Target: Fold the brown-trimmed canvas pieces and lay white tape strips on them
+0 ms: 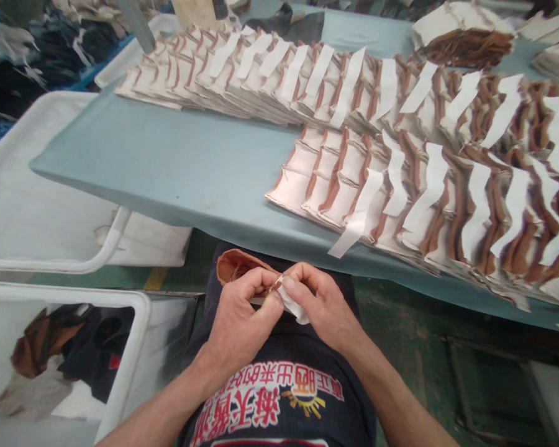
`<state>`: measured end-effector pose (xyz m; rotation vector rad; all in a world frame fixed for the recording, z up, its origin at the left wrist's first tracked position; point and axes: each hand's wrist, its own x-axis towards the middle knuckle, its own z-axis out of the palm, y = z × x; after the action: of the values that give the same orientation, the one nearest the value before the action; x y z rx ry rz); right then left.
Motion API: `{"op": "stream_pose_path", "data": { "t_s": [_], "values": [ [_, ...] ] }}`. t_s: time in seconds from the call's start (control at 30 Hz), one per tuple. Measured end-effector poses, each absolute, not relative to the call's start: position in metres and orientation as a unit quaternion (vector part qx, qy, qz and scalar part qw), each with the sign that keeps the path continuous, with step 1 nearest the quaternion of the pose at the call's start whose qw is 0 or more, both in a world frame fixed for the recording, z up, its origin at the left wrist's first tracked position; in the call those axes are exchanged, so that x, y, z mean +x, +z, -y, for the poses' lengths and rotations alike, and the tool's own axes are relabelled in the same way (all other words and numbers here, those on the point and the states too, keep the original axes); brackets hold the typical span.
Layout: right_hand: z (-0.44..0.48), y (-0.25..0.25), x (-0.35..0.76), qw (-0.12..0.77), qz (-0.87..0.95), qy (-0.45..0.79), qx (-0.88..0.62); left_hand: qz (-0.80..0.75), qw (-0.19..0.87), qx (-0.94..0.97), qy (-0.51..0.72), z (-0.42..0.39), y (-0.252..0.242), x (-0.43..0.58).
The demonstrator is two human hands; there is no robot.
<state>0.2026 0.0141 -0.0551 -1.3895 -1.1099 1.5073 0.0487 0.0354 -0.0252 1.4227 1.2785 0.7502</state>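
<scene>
Held over my lap is a sewn piece of brown and white material (237,263), its brown end curled open at the left. A white part of it (300,311) hangs below my fingertips. My left hand (245,313) is closed, pinching the piece's edge between thumb and fingers. Facing it, my right hand (323,304) pinches the same edge, thumb on top. The two hands' fingertips almost meet, and the exact spot they grip is partly hidden.
A blue-covered table (168,167) stands ahead, bearing rows of stacked white and brown pieces (326,180) with white strips (361,211). Another stack (466,37) sits at the back right. At left are white bins (142,323), one holding dark and brown scraps (51,341).
</scene>
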Motion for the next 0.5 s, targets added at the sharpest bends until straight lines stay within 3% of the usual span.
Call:
{"op": "stream_pose_path", "data": {
  "t_s": [0.13,0.27,0.5],
  "values": [
    [-0.011,-0.064,0.196,0.408,0.407,0.623,-0.529,-0.541,0.486,0.608,0.318,-0.033,-0.030,0.053],
    [-0.011,-0.065,0.188,0.459,0.414,0.577,-0.535,-0.529,0.492,0.617,0.313,-0.040,-0.029,0.056],
    [-0.017,-0.046,0.184,0.495,0.431,0.542,-0.525,-0.461,0.611,0.582,0.274,-0.064,-0.017,0.044]
  ]
}}
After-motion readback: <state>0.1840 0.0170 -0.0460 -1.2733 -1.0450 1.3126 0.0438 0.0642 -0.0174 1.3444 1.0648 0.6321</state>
